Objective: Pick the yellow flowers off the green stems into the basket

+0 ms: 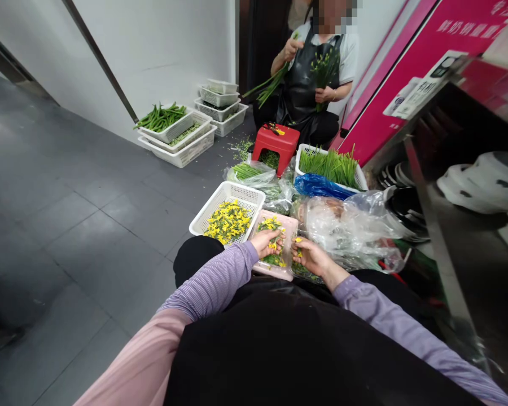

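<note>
The two hands are apart, palms turned inward. The left hand [266,243] curls its fingers around a few yellow flowers [273,245] above the pink tray [292,224], where more blossoms and green bits lie. The right hand [315,258], just beyond the tray's right edge, pinches small yellow blooms [298,241] between thumb and fingers. Just left of the left hand, a white basket [198,221] holds a heap of yellow blossoms [228,223]. Clear plastic bags [342,223] lie beside and beyond the right hand. Farther ahead of both hands stand a red stool [278,144] and a crate of green stems [330,167]; behind them, a co-worker [298,90] grips green stalks [275,85].
</note>
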`<control>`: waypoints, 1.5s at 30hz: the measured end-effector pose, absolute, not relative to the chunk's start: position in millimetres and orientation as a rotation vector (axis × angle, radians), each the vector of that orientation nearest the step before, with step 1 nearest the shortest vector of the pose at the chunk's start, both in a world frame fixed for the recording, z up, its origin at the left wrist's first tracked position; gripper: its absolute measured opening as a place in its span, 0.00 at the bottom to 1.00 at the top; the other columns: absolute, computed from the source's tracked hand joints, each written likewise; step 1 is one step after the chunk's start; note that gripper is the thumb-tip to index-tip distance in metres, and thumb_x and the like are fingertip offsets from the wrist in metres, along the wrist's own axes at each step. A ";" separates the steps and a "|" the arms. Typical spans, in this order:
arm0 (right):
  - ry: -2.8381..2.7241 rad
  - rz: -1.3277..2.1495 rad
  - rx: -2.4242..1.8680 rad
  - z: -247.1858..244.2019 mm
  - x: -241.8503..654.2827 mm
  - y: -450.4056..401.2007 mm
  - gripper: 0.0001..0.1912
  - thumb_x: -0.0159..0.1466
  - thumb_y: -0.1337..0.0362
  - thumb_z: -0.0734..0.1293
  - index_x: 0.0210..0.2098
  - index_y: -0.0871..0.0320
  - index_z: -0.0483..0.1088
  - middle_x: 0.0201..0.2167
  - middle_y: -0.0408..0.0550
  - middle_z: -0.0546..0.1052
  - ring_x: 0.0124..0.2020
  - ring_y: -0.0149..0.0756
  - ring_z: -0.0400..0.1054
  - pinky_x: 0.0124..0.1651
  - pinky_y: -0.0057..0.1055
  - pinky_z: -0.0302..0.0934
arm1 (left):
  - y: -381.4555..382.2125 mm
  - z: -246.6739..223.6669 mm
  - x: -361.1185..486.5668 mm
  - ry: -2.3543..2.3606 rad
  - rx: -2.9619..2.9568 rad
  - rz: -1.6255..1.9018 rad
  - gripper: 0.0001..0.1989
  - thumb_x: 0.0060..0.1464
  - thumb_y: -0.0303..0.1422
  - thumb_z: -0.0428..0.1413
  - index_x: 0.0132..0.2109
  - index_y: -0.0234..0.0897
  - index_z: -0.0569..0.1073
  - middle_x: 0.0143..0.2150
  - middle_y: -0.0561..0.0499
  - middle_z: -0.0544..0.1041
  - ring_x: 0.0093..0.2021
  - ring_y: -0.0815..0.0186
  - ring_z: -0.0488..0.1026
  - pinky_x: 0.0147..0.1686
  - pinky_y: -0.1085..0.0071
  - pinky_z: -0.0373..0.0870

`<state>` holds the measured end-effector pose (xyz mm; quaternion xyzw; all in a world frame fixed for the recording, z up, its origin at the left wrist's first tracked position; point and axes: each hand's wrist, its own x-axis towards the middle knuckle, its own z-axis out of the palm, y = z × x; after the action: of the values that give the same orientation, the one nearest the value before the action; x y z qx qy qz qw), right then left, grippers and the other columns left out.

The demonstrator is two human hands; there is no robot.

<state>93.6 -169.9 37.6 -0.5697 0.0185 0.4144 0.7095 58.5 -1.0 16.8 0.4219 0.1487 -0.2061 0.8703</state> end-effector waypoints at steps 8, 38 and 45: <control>-0.065 0.697 -1.770 36.9 100.7 -135.2 0.15 0.44 0.58 0.69 0.29 0.61 0.68 0.12 0.37 0.64 0.13 0.24 0.51 0.17 0.24 0.45 | -6.4 11.0 67.5 0.417 0.841 -0.360 0.12 0.54 0.33 0.48 0.42 0.29 0.65 0.24 0.49 0.70 0.20 0.70 0.69 0.21 0.74 0.68; -0.767 0.351 -2.293 33.6 116.3 -154.2 0.04 0.49 0.65 0.67 0.25 0.51 0.74 0.29 0.48 0.74 0.32 0.40 0.65 0.39 0.34 0.55 | -2.8 22.8 61.6 0.352 1.335 -0.393 0.11 0.47 0.34 0.56 0.29 0.31 0.63 0.20 0.54 0.69 0.16 0.76 0.64 0.16 0.77 0.62; -0.644 0.522 -1.977 37.4 116.9 -155.7 0.03 0.50 0.64 0.65 0.25 0.56 0.70 0.25 0.44 0.72 0.27 0.33 0.64 0.34 0.30 0.57 | 2.4 27.7 60.1 0.313 1.180 -0.416 0.11 0.49 0.33 0.54 0.25 0.30 0.64 0.17 0.55 0.65 0.14 0.77 0.61 0.14 0.78 0.57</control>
<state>116.9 -155.7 37.4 -0.8098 -0.2638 0.2139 0.4784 60.1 2.4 27.7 0.5497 0.1459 -0.1938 0.7993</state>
